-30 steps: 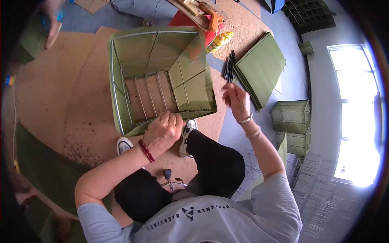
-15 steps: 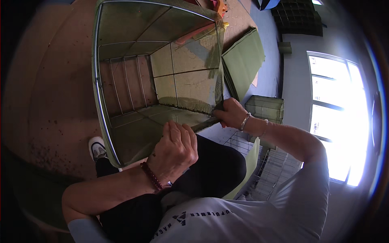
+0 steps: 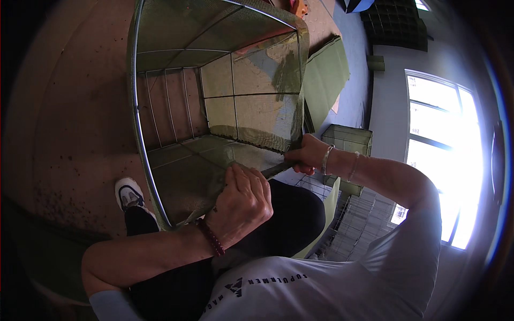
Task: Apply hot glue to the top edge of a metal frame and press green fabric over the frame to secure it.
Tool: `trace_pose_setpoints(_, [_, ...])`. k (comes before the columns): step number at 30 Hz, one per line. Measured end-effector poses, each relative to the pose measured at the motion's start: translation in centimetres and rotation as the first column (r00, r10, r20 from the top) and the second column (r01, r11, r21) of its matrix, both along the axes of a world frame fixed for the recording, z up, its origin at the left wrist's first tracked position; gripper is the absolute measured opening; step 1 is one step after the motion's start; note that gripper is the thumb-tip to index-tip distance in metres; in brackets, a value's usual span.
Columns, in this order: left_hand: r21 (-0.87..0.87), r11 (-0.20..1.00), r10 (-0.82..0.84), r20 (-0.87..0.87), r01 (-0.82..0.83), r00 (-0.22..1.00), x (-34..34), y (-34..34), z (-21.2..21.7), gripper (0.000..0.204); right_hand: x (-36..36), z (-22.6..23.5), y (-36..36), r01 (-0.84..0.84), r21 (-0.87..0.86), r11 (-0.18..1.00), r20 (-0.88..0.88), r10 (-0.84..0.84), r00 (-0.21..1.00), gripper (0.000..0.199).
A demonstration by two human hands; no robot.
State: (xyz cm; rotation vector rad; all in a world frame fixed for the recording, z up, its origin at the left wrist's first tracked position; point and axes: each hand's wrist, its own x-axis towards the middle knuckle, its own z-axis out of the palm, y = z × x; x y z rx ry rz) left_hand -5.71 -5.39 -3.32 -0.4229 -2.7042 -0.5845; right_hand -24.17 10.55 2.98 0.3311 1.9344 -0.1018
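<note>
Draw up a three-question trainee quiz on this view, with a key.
1. Multiple choice: the right hand is at (a) the window; (b) the edge of the mesh-covered frame; (c) the ceiling.
2. True or false: the white shoe shows left of the left hand.
3. Fill in: the dark red beads circle the ___ wrist.

Key: 1. b; 2. true; 3. left.

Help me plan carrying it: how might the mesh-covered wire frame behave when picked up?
The frame is probably light for its size, being thin wires and see-through mesh. It should hold its shape, since wires run along its edges, though the mesh may flex between them.
</note>
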Motion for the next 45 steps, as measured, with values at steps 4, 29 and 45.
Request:
trace_pose_setpoints(4, [0.012, 1.000, 0.000, 0.025, 0.000, 1.000, 0.1, 0.0, 0.0, 0.032, 0.4, 0.6, -0.6, 0.152, -0.006, 0.988, -0.012, -0.152, 0.988, 0.038])
trace_pose_setpoints(29, [-0.178, 0.983, 0.060, 0.020, -0.055, 0.998, -0.7, 1.3, -0.5, 0.012, -0.8, -0.9, 1.4, -0.076, -0.374, 0.925, -0.217, -0.008, 0.976, 0.057])
trace_pose_setpoints(45, [-0.162, 0.981, 0.109, 0.031, -0.102, 0.994, -1.3, 0.7, -0.2, 0.021, 0.1, -5.0, 3.6, 0.049, -0.661, 0.749, -0.149, -0.194, 0.970, 0.054])
